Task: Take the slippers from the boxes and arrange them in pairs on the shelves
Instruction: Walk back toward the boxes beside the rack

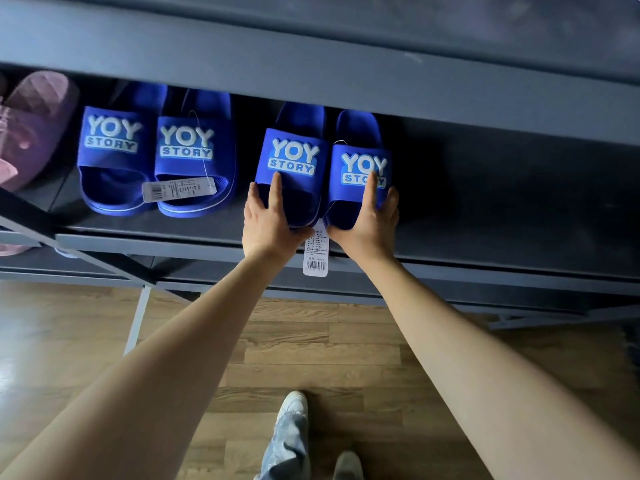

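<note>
Head view, centre of frame: blue slipper pair on the dark shelf [485,237], the left hand [266,220] grasping the near end of the left slipper [294,150] and the right hand [370,220] grasping the right slipper [360,150], one finger covering part of its lettering. A white hang tag [315,254], print too small to read, dangles between the wrists. To the left stands a second blue pair [114,150] with its own tag [178,190]; pink slippers [31,126] are cut off at the left edge, and the upper shelf board [311,64] hides all far ends.
</note>
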